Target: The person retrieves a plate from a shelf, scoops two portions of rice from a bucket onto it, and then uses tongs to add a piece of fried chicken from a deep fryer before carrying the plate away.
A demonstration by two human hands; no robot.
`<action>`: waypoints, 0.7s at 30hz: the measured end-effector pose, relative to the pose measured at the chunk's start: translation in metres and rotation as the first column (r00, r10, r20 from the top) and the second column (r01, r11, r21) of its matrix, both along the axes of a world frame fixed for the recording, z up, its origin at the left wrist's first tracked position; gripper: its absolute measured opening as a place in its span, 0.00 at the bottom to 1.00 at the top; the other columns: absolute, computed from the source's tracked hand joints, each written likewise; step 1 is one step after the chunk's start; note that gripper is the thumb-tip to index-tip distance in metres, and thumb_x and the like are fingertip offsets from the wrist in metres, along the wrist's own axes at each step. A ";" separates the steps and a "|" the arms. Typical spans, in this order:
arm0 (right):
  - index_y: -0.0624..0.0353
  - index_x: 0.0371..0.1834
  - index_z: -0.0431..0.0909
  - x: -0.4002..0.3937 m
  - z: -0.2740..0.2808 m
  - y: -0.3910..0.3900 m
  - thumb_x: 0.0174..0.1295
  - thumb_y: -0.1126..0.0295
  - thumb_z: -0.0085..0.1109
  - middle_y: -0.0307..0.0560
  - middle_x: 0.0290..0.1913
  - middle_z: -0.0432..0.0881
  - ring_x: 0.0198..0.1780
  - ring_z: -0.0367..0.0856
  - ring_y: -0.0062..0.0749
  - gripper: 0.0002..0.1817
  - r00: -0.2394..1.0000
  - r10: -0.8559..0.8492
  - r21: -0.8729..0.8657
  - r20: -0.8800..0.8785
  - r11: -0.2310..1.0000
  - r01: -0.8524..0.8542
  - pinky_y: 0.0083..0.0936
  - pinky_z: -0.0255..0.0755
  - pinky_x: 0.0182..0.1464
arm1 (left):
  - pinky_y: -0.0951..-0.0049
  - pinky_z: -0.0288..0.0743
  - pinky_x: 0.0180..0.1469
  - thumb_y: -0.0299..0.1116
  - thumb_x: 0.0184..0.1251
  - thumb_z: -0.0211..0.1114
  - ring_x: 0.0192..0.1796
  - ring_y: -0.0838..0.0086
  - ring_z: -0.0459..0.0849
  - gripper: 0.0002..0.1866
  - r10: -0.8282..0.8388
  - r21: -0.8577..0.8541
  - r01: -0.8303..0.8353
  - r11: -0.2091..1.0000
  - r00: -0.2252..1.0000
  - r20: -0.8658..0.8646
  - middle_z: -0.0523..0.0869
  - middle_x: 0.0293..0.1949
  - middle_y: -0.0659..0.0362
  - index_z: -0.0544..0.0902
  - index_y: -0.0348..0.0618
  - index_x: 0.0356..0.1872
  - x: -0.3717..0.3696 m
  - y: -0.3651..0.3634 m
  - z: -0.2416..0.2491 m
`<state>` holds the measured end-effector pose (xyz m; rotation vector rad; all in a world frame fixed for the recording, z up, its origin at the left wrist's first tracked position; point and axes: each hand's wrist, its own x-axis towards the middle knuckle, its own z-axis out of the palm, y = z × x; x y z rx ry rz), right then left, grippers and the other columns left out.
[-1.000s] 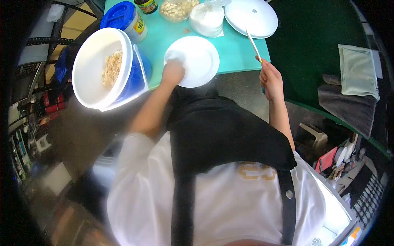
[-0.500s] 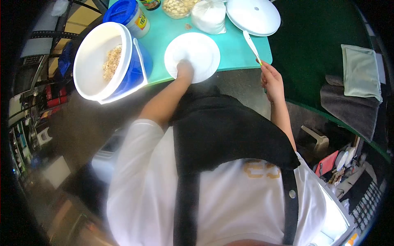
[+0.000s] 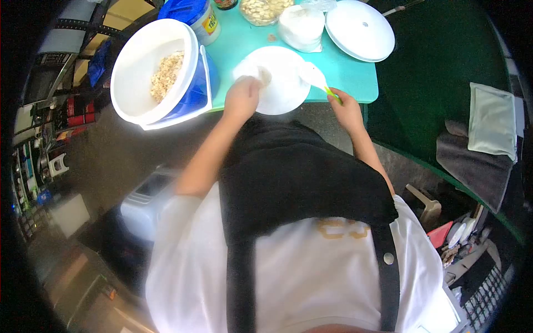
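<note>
A round white plate [image 3: 281, 102] lies at the near edge of the turquoise table. At its left side, my left hand [image 3: 243, 99] has its fingers closed at a thin, pale, blurred piece [image 3: 264, 76] held over the plate. My right hand [image 3: 345, 109] grips the green handle of a white rice paddle [image 3: 313, 75], whose blade reaches over the plate's right side. To the left, a tilted white-and-blue bucket [image 3: 125, 89] holds a crumbly tan mixture [image 3: 166, 76].
Behind the plate stand a clear bag of white powder [image 3: 301, 28], a container of pale pieces [image 3: 266, 10] and a white lid [image 3: 361, 30]. A blue-lidded tub [image 3: 205, 25] is behind the bucket. Folded cloths [image 3: 491, 122] lie on the green surface at right.
My right hand has brought the rice paddle left and over the plate. My left hand has lifted from the plate's middle toward its left side, with a pale piece now showing at the fingers.
</note>
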<state>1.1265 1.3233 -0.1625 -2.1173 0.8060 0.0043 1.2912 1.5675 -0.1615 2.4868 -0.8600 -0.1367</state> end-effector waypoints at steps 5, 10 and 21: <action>0.48 0.51 0.81 0.019 -0.038 0.013 0.60 0.56 0.53 0.56 0.40 0.83 0.44 0.81 0.51 0.19 0.920 0.218 -0.199 -0.327 0.935 -0.293 0.42 0.74 0.48 | 0.75 0.64 0.23 0.36 0.69 0.52 0.21 0.77 0.70 0.12 -0.028 -0.464 -0.638 0.614 0.570 -0.821 0.73 0.21 0.62 0.78 0.40 0.32 0.002 0.031 0.068; 0.46 0.51 0.81 0.038 -0.018 0.032 0.59 0.55 0.53 0.55 0.41 0.83 0.45 0.81 0.51 0.19 0.921 0.234 -0.224 -0.312 0.924 -0.311 0.42 0.74 0.48 | 0.83 0.55 0.21 0.38 0.69 0.53 0.20 0.84 0.62 0.11 0.070 -0.688 -0.599 0.411 0.773 -0.631 0.67 0.20 0.68 0.77 0.42 0.34 0.041 0.091 0.173; 0.65 0.56 0.76 0.128 0.082 0.098 0.61 0.71 0.59 0.49 0.50 0.82 0.50 0.78 0.27 0.19 0.885 -0.113 0.266 0.452 0.964 -0.013 0.23 0.69 0.54 | 0.62 0.75 0.45 0.39 0.65 0.57 0.40 0.56 0.84 0.16 -0.104 0.478 0.106 0.872 0.994 -0.032 0.85 0.35 0.44 0.85 0.36 0.36 0.209 0.202 0.162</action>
